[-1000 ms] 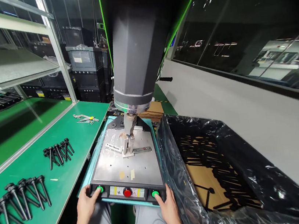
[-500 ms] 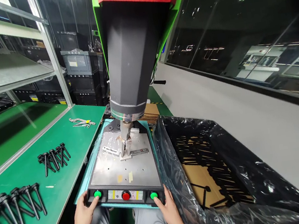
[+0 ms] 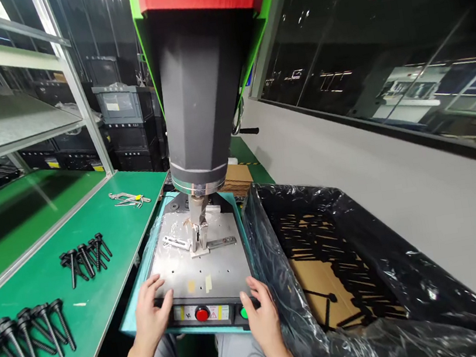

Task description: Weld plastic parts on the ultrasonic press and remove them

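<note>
A press-like machine stands in front of me, its dark head (image 3: 194,90) lowered so the narrow metal tip (image 3: 199,222) meets a small fixture on the steel base plate (image 3: 200,260). My left hand (image 3: 151,318) rests with fingers spread over the front-left corner of the control strip, covering the left green button. My right hand (image 3: 261,314) lies over the front-right corner beside the right green button (image 3: 243,313). A red button (image 3: 201,313) sits between them. Neither hand holds anything.
Left of the machine, a green bench (image 3: 99,263) carries groups of black bolt-like parts (image 3: 83,256) (image 3: 24,332) and some small metal tools (image 3: 128,198). A bin lined with black plastic (image 3: 343,270) stands at the right. Shelving and dark crates are behind.
Both hands have moved up from pressing the green buttons with the thumbs to lying over the panel's front corners. The machine tip sits lower on the fixture, and the view shifted slightly.
</note>
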`<state>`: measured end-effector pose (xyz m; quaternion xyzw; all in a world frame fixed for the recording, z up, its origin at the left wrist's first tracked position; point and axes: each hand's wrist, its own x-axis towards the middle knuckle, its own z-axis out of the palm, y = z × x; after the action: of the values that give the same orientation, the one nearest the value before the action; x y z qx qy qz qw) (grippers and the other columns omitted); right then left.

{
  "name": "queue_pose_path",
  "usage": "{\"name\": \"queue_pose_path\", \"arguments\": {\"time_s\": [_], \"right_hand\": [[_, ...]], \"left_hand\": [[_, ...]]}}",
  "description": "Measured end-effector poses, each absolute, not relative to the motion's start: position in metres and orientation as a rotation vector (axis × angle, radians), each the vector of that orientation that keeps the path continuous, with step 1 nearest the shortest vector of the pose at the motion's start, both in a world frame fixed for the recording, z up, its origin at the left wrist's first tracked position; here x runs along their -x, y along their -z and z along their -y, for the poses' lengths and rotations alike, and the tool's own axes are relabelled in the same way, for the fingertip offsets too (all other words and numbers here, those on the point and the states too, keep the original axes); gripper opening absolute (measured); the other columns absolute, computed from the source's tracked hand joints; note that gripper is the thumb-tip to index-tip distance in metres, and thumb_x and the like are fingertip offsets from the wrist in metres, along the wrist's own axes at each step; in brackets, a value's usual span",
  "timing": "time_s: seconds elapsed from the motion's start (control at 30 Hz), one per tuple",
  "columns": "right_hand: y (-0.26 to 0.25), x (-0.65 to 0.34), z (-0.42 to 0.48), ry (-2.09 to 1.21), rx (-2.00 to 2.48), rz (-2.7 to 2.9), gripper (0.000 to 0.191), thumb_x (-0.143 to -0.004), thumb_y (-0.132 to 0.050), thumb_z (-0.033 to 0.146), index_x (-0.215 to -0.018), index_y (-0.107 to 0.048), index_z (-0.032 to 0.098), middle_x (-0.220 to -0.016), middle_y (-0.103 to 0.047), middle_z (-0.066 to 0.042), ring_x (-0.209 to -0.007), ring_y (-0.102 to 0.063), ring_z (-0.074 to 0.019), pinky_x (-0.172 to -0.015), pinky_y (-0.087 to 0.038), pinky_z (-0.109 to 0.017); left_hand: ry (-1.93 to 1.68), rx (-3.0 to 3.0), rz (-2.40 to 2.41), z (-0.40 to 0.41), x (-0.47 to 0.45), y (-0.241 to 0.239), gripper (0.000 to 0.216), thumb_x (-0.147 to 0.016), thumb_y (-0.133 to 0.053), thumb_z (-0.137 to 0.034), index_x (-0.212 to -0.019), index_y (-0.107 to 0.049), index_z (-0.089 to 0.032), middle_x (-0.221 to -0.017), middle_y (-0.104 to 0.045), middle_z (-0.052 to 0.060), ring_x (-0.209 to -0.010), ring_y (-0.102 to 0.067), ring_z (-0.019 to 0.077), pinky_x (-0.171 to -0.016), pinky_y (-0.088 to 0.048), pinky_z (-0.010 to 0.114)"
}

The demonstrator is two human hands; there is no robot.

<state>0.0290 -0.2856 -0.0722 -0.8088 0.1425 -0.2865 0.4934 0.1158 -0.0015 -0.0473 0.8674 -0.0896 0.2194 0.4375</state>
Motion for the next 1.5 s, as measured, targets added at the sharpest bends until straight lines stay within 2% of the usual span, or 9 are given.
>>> {"name": "queue_pose_path", "arguments": {"time_s": [0.17,0.43,0.67,0.83,1.03,1.2,1.33,1.4,1.5], "right_hand": [[0.046,-0.081,0.266,0.599,1.801,-0.238,0.042,-0.088,-0.059,0.044,-0.121,-0.062,0.016,-0.110,-0.070,-0.015,-0.101,-0.065,-0.0289,-0.091,-0.052,-0.045],[0.028,-0.151,0.255,0.564,1.704,-0.154,0.038,-0.083,-0.058,0.045,-0.107,-0.065,0.017,-0.093,-0.073,-0.011,-0.086,-0.068,-0.0273,-0.081,-0.053,-0.042],[0.011,-0.191,0.252,0.629,1.809,-0.101,0.033,-0.086,-0.051,0.035,-0.107,-0.069,0.017,-0.101,-0.070,-0.012,-0.089,-0.067,-0.0263,-0.085,-0.053,-0.042],[-0.022,-0.226,0.252,0.644,1.975,0.049,0.036,-0.082,-0.060,0.025,-0.117,-0.068,0.019,-0.119,-0.061,-0.012,-0.115,-0.056,-0.0287,-0.104,-0.042,-0.044],[-0.046,-0.249,0.254,0.523,1.979,0.165,0.022,-0.077,-0.067,0.014,-0.097,-0.073,0.020,-0.106,-0.066,-0.008,-0.110,-0.058,-0.0280,-0.103,-0.042,-0.044],[-0.057,-0.240,0.261,0.513,1.870,0.200,0.012,-0.074,-0.071,0.021,-0.086,-0.070,0.020,-0.108,-0.064,-0.007,-0.111,-0.056,-0.0259,-0.103,-0.040,-0.042],[-0.057,-0.210,0.269,0.408,1.724,0.159,0.022,-0.083,-0.065,0.038,-0.091,-0.065,0.017,-0.089,-0.068,-0.005,-0.086,-0.063,-0.0221,-0.077,-0.051,-0.036],[-0.054,-0.188,0.273,0.264,1.497,0.095,0.029,-0.082,-0.067,0.045,-0.092,-0.061,0.017,-0.083,-0.069,-0.004,-0.072,-0.063,-0.0183,-0.061,-0.048,-0.028],[-0.052,-0.156,0.275,0.097,1.139,0.001,0.041,-0.071,-0.082,0.046,-0.090,-0.060,0.018,-0.083,-0.070,-0.003,-0.065,-0.060,-0.0135,-0.055,-0.042,-0.022]], "left_hand": [[-0.647,-2.176,0.645,0.054,-0.152,0.019,0.026,-0.086,-0.061,-0.034,-0.109,-0.066,-0.022,-0.135,-0.054,0.014,-0.126,-0.052,0.0302,-0.103,-0.047,0.048],[-0.808,-2.239,0.930,0.089,-0.202,0.009,0.056,-0.085,-0.062,-0.027,-0.139,-0.048,-0.022,-0.163,-0.017,0.016,-0.146,-0.026,0.0379,-0.109,-0.038,0.059],[-0.816,-2.230,1.035,0.089,-0.211,-0.004,0.078,-0.090,-0.057,-0.028,-0.156,-0.017,-0.020,-0.156,-0.033,0.019,-0.146,-0.031,0.0325,-0.114,-0.037,0.055],[-0.795,-2.202,0.946,0.089,-0.218,-0.014,0.074,-0.090,-0.057,-0.032,-0.154,-0.023,-0.019,-0.154,-0.038,0.019,-0.142,-0.039,0.0326,-0.113,-0.039,0.053],[-0.728,-2.178,0.879,0.090,-0.230,-0.019,0.066,-0.090,-0.056,-0.033,-0.150,-0.033,-0.018,-0.151,-0.043,0.019,-0.139,-0.043,0.0313,-0.112,-0.040,0.053],[-0.694,-2.153,0.834,0.092,-0.231,-0.020,0.062,-0.089,-0.057,-0.033,-0.146,-0.039,-0.018,-0.149,-0.046,0.018,-0.138,-0.044,0.0300,-0.112,-0.040,0.053],[-0.701,-2.129,0.896,0.092,-0.224,-0.019,0.053,-0.089,-0.056,-0.029,-0.140,-0.047,-0.019,-0.145,-0.051,0.017,-0.135,-0.048,0.0286,-0.110,-0.043,0.052],[-0.710,-2.110,0.965,0.091,-0.218,-0.020,0.044,-0.089,-0.056,-0.026,-0.132,-0.054,-0.018,-0.142,-0.053,0.017,-0.134,-0.049,0.0283,-0.109,-0.045,0.052],[-0.739,-2.101,0.984,0.088,-0.201,-0.024,0.025,-0.088,-0.056,-0.023,-0.111,-0.065,-0.019,-0.148,-0.047,0.016,-0.140,-0.041,0.0300,-0.111,-0.041,0.053]]}}
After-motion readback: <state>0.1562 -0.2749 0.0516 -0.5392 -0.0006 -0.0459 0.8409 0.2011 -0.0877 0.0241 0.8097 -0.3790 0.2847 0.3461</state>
